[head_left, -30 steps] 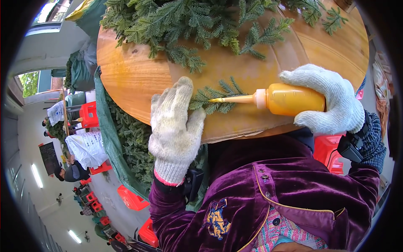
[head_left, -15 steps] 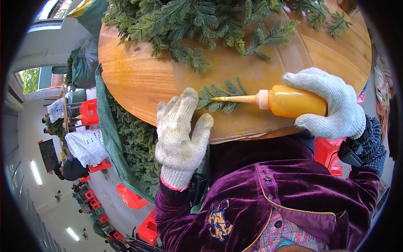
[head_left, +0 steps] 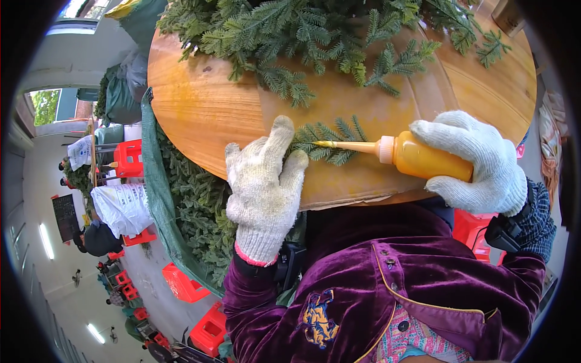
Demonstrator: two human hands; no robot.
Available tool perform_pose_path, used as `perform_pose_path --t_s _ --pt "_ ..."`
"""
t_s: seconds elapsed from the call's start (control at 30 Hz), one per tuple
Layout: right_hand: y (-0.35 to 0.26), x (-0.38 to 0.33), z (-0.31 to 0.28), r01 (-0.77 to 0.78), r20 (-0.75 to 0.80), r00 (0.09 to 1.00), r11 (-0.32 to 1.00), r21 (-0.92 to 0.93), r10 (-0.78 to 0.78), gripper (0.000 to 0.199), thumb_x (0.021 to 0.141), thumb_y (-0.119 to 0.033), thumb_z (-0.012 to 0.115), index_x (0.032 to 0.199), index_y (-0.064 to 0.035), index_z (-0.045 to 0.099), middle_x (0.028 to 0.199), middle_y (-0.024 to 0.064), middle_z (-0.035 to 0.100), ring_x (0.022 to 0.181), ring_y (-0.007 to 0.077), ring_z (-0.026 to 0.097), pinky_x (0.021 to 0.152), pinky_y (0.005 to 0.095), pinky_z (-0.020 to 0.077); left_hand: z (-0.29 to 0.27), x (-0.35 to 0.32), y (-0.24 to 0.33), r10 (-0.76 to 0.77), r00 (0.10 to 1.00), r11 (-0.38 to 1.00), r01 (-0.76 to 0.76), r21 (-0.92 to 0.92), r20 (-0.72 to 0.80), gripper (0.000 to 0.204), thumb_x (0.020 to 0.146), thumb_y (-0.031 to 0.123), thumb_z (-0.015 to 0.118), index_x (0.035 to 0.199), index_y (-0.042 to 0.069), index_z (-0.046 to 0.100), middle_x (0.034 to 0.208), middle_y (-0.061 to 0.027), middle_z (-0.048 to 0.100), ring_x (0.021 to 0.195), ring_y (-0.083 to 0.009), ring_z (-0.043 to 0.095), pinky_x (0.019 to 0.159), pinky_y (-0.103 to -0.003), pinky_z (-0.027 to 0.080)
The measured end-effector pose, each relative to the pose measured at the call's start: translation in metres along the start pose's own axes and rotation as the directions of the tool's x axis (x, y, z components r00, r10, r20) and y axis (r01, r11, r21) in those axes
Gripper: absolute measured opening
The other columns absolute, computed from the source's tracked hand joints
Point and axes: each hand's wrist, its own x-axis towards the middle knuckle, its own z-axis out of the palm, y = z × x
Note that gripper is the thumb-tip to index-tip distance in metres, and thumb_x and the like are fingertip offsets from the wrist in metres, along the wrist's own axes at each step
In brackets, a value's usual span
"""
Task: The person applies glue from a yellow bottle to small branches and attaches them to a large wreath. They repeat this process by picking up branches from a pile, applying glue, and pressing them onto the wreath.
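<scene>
A small green artificial fir sprig (head_left: pixel 336 140) lies on a sheet of brown cardboard on the round wooden table (head_left: pixel 193 103). My left hand (head_left: pixel 263 187), in a soiled white knit glove, has its forefinger and thumb on either side of the sprig's left end; the other fingers are partly bent. My right hand (head_left: pixel 478 157), also gloved, wraps round a squeeze bottle (head_left: pixel 426 156) of yellow-orange liquid. The bottle lies nearly level, its long nozzle pointing left. The yellow-coated nozzle tip is over the middle of the sprig, and whether it touches cannot be made out.
A heap of fir branches (head_left: pixel 302 42) covers the table's far side. At the left, a green sack (head_left: pixel 158 199) full of more branches stands against the table. Red plastic stools (head_left: pixel 209 330) and a white sack (head_left: pixel 121 209) are beyond. Other people sit farther off at the left.
My left forefinger has straightened while its other fingers bent, and the thumb has come nearer the forefinger. The bottle stays in my right hand over the sprig. The whole view has shifted slightly.
</scene>
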Motion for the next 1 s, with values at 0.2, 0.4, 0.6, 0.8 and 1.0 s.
perform_pose_path --t_s 0.2,0.4,0.6,0.8,1.0 --pt "-0.015 0.007 -0.007 0.056 0.037 0.998 0.993 -0.109 -0.052 0.069 0.071 -0.009 0.083 0.135 0.0011 0.061 0.11 0.0226 0.066 0.096 0.0383 0.068 0.086 0.0412 0.054 -0.012 0.01 0.007 -0.03 0.982 0.993 0.009 0.115 0.187 0.046 0.082 0.011 0.075 0.127 0.004 0.066 0.095 -0.0143 0.071 0.091 -0.0322 0.066 0.094 -0.047 0.045" --pt "-0.019 0.009 -0.01 0.061 0.03 0.998 0.988 -0.143 -0.057 0.071 0.067 -0.006 0.083 0.134 -0.0015 0.063 0.108 0.0221 0.067 0.092 0.0382 0.068 0.082 0.041 0.055 -0.014 0.013 0.003 -0.015 0.971 0.989 -0.02 0.146 0.238 0.043 0.083 0.011 0.074 0.125 0.003 0.068 0.098 -0.016 0.072 0.093 -0.0331 0.067 0.095 -0.044 0.046" --pt "-0.025 0.019 -0.017 0.064 0.063 0.997 0.983 -0.172 -0.054 0.069 0.067 -0.003 0.081 0.133 -0.0049 0.064 0.105 0.021 0.067 0.087 0.0371 0.069 0.076 0.0409 0.0551 -0.013 0.015 0.004 0.006 0.968 0.984 -0.05 0.171 0.251 0.044 0.084 0.012 0.072 0.127 0.004 0.066 0.098 -0.0161 0.072 0.093 -0.0338 0.066 0.097 -0.046 0.044" --pt "-0.025 0.023 -0.029 0.084 0.109 0.992 0.985 -0.153 -0.068 0.07 0.065 0.0 0.08 0.132 -0.0061 0.064 0.103 0.0206 0.066 0.082 0.0364 0.068 0.071 0.0405 0.0539 -0.016 0.017 0.006 -0.028 0.953 0.974 -0.042 0.221 0.302 0.046 0.084 0.014 0.071 0.129 0.005 0.065 0.097 -0.0157 0.071 0.093 -0.0336 0.066 0.099 -0.047 0.043" --pt "-0.016 0.022 -0.033 0.115 0.077 0.991 0.983 -0.142 -0.105 0.073 0.062 0.001 0.078 0.133 -0.0061 0.064 0.097 0.0198 0.066 0.079 0.0362 0.066 0.068 0.0408 0.0522 -0.02 0.018 0.009 -0.047 0.943 0.964 -0.044 0.264 0.329 0.047 0.083 0.013 0.071 0.13 0.007 0.065 0.098 -0.0154 0.07 0.092 -0.0334 0.065 0.098 -0.048 0.043"
